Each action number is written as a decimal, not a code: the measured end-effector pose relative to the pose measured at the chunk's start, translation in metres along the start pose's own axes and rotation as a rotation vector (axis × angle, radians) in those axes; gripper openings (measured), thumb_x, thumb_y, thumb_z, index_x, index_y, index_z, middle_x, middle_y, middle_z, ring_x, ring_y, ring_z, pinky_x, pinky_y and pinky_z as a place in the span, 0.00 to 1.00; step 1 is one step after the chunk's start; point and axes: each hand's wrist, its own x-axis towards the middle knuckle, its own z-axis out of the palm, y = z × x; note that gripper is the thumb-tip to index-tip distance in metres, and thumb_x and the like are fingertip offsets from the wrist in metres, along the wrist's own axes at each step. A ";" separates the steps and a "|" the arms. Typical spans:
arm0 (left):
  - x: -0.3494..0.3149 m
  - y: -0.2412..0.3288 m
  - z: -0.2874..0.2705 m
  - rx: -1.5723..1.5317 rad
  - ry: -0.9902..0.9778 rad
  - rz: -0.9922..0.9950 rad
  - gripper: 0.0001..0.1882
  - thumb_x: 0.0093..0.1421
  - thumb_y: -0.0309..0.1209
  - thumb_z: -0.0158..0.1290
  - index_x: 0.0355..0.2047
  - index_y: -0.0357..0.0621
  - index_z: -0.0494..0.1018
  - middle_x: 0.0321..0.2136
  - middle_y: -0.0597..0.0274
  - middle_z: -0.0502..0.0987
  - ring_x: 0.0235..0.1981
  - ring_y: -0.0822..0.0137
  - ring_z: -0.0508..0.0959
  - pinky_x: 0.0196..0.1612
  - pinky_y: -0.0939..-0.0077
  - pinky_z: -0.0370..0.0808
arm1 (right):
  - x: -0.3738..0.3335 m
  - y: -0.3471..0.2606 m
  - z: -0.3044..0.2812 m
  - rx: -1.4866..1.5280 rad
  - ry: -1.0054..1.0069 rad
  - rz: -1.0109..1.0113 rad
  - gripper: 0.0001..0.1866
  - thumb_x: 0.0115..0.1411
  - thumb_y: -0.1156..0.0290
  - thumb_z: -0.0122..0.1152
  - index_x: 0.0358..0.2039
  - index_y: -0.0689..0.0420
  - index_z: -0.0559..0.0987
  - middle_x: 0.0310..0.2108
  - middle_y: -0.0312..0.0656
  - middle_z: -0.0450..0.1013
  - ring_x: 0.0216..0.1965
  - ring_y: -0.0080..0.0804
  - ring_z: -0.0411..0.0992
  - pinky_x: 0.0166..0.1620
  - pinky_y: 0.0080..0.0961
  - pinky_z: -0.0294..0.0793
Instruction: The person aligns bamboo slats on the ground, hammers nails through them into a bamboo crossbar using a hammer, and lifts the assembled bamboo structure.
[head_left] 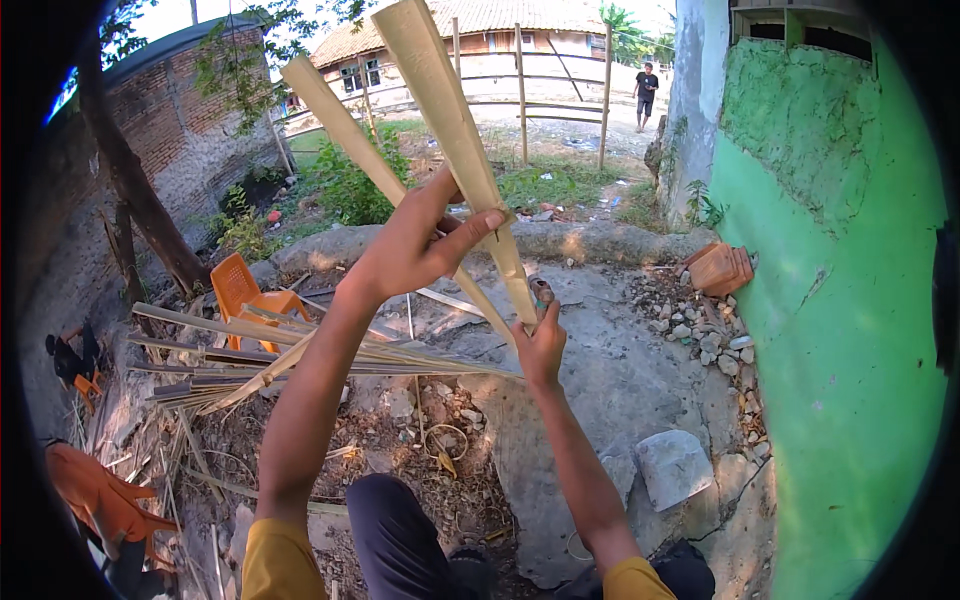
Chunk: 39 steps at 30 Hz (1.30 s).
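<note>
Two long pale bamboo strips spread apart upward in front of me, one wider (440,90) and one narrower (345,125), and come together low down. My left hand (405,240) grips the wider strip near its middle, thumb across the node. The narrower strip runs behind that hand; whether its fingers touch it is hidden. Lower and to the right, my right hand (541,350) is closed around the end where the strips meet. A small metal tool head (541,291), like that of pliers, pokes up above this fist; its handle is hidden.
A pile of long bamboo strips (330,350) lies at left, by an orange plastic chair (255,295). A pale stone block (674,468) sits near my right leg. Rubble (705,330) and bricks (718,268) line the green wall (810,300). A person (646,95) stands far off.
</note>
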 end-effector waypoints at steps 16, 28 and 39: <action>0.024 -0.059 0.018 0.018 0.062 0.444 0.21 0.68 0.38 0.56 0.52 0.36 0.65 0.21 0.46 0.79 0.20 0.47 0.79 0.25 0.55 0.72 | 0.051 0.022 -0.005 -0.190 -0.283 0.146 0.30 0.49 0.70 0.79 0.49 0.61 0.72 0.40 0.45 0.83 0.44 0.42 0.82 0.46 0.36 0.78; 0.018 -0.052 0.023 0.085 0.050 0.393 0.26 0.70 0.44 0.52 0.53 0.33 0.59 0.26 0.41 0.79 0.31 0.36 0.80 0.32 0.45 0.75 | 0.032 -0.018 -0.062 0.131 -0.007 0.440 0.18 0.65 0.57 0.59 0.47 0.57 0.74 0.28 0.36 0.73 0.19 0.22 0.65 0.24 0.23 0.65; 0.024 -0.047 0.012 0.086 0.045 0.251 0.20 0.74 0.41 0.44 0.53 0.34 0.61 0.28 0.39 0.78 0.30 0.36 0.79 0.34 0.46 0.73 | 0.021 -0.131 -0.065 0.761 -0.057 0.239 0.21 0.77 0.54 0.36 0.51 0.60 0.68 0.23 0.32 0.60 0.14 0.15 0.52 0.17 0.18 0.49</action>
